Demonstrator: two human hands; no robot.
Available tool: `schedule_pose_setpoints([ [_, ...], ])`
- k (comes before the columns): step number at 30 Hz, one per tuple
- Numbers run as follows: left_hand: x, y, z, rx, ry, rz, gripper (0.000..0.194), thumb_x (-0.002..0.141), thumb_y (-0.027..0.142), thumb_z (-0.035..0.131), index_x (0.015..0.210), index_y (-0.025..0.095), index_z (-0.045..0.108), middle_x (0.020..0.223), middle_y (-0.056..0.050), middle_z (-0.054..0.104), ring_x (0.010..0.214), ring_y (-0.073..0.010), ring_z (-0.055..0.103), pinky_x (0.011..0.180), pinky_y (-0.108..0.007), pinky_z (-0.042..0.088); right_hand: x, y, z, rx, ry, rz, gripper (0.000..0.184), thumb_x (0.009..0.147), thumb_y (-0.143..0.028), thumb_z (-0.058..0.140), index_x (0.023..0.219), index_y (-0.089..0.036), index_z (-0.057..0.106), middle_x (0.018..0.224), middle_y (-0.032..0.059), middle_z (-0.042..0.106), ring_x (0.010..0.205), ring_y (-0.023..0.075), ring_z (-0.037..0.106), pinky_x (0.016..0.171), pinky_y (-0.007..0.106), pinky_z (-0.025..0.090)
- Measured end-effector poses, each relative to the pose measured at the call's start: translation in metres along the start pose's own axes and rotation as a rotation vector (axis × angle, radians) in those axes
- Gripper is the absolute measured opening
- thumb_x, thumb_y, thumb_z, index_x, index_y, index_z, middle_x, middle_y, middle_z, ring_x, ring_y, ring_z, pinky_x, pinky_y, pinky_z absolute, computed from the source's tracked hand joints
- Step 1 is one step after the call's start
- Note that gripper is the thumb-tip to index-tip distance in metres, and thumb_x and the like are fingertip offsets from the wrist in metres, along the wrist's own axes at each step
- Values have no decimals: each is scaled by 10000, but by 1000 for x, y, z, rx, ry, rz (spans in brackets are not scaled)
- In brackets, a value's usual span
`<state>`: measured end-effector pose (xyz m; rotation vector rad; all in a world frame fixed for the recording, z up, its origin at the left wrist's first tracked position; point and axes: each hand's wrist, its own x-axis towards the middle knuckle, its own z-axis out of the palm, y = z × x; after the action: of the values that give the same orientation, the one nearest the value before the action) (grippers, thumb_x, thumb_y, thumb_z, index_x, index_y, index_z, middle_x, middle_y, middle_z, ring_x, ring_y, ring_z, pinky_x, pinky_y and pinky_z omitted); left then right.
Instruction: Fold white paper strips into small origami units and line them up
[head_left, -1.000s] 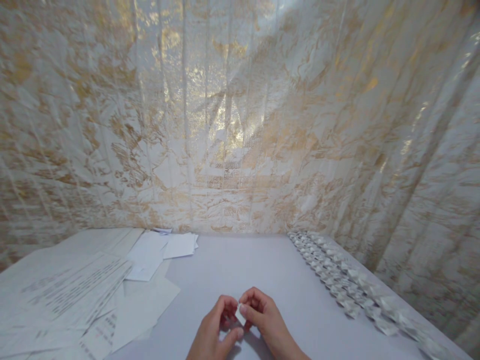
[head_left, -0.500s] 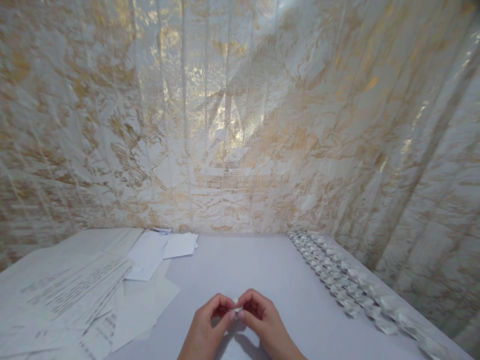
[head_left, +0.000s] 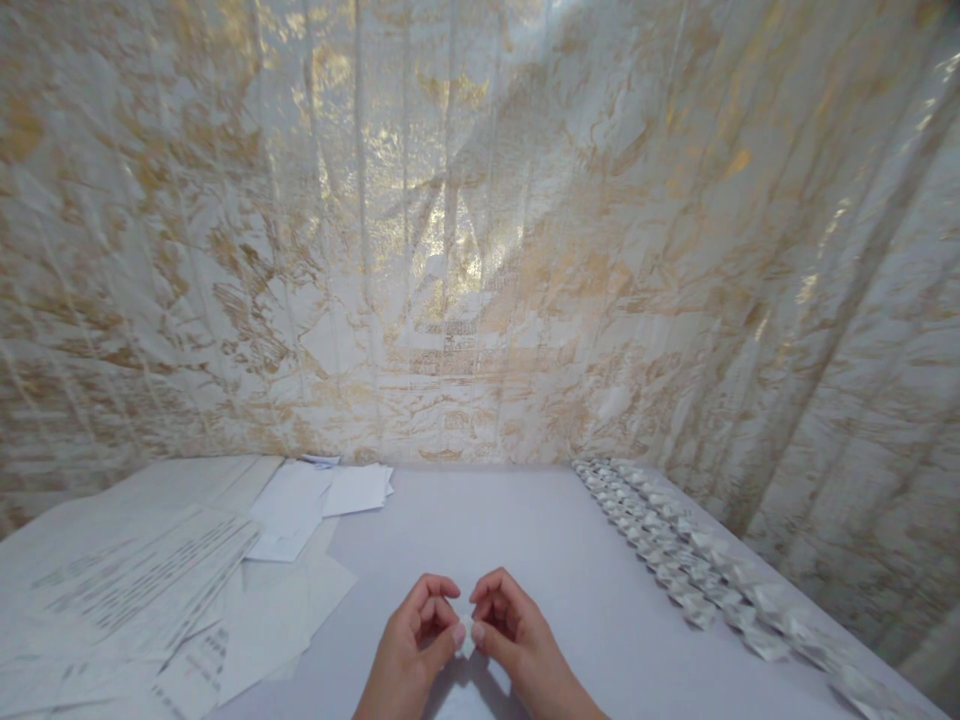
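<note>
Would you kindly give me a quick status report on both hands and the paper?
Left hand and right hand both pinching small folded paper piece above the table. Loose sheets left, rows of folded pieces right. Nothing in the way.

Near centre: left hand (head_left: 409,655) and right hand (head_left: 517,645) meet over the bench (head_left: 525,530), folded paper piece (head_left: 466,634) pinched between their fingertips.
Left side: loose paper sheets (head_left: 150,590) overlapping on the bench.
Far left-centre: small paper stack (head_left: 358,488), behind the sheets.
Right edge: row of folded pieces (head_left: 675,560), running from far to near.
Behind the bench: curtain (head_left: 480,230).
</note>
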<state>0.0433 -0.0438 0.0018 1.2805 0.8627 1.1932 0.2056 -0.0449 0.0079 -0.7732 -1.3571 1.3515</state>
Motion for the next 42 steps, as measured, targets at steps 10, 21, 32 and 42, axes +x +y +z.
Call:
schedule_pose_setpoints([
  [10,0,0,4,-30,70,-7,373,744,514,793,716,218,566,665,57,569,665,-148,542,643,-253,397,1,22,-1,-137,72,-32,399,795,-580,761,844,-226,583,769,-28,531,651,141,479,603,256,356],
  [21,-8,-2,15,209,26,-65,611,806,777,542,638,193,607,628,29,498,650,-177,461,633,-290,334,-6,6,-14,-793,74,-372,181,753,-76,523,831,-240,520,775,-4,571,694,182,518,649,276,387],
  [32,9,4,1,137,-5,-158,590,661,772,663,533,206,552,497,52,462,535,-139,390,573,-281,278,-3,-1,-8,-534,-43,-281,140,819,-117,593,898,-208,665,836,19,616,762,182,572,713,285,439],
  [42,9,6,-2,181,-146,-142,608,706,801,593,594,207,537,583,27,482,613,-164,419,618,-297,300,-2,0,-5,-222,36,0,464,789,-619,749,714,-178,627,653,-15,584,631,150,514,632,280,378],
])
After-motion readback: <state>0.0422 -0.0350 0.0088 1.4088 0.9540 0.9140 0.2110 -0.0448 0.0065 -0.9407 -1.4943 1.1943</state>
